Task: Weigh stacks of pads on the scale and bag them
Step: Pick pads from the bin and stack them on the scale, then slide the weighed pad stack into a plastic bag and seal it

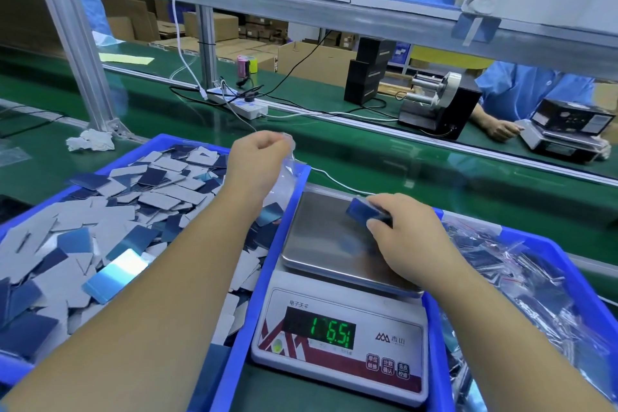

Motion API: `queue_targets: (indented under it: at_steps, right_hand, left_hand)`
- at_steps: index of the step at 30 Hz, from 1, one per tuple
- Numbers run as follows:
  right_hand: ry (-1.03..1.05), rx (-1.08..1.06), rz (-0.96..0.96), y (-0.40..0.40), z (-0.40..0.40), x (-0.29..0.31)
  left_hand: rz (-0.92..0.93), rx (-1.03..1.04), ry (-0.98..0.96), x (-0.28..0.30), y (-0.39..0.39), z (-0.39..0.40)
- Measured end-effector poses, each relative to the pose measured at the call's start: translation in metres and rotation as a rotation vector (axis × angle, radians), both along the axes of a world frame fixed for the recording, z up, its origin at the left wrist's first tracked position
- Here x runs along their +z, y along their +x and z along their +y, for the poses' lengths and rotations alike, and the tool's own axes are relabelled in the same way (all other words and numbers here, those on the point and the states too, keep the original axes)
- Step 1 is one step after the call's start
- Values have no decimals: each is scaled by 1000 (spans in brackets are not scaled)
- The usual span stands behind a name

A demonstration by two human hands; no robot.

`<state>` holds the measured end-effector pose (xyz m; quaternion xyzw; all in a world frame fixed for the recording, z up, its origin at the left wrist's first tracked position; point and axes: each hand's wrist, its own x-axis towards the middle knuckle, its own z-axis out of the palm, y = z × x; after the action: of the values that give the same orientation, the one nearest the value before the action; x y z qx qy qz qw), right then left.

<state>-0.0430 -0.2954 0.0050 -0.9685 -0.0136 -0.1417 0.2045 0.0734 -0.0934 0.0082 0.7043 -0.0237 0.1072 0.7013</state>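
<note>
Gripping a blue stack of pads above the scale, the right hand curls its fingers around it; left hand pinches a clear bag beside the scale

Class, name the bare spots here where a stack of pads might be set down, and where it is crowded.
Free: the scale pan left of the right hand, and the green belt beyond the scale. Crowded: the left bin of loose pads and the right bin of bagged ones.

Brushed metal scale pan, glossy blue plastic bins, clear crinkly bag.
</note>
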Motion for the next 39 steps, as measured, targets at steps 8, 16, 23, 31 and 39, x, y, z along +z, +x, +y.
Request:
queue_targets:
  at_steps: [8, 16, 23, 31, 39]
  right_hand:
    - [1249, 226, 33, -2, 8, 8]
    - [1407, 245, -8, -2, 7, 11]
    - [1279, 111, -202, 1, 5, 10]
    - [1013, 161, -269, -4, 8, 14]
    - [911, 111, -327, -4, 3, 14]
  left_hand:
    - [175, -699, -443, 8, -29, -19]
    - [215, -833, -346, 2, -42, -35]
    - [290, -895, -134, 5, -44, -32]
    - [8, -774, 173, -1, -49, -40]
    - [49, -651, 54, 1, -41, -39]
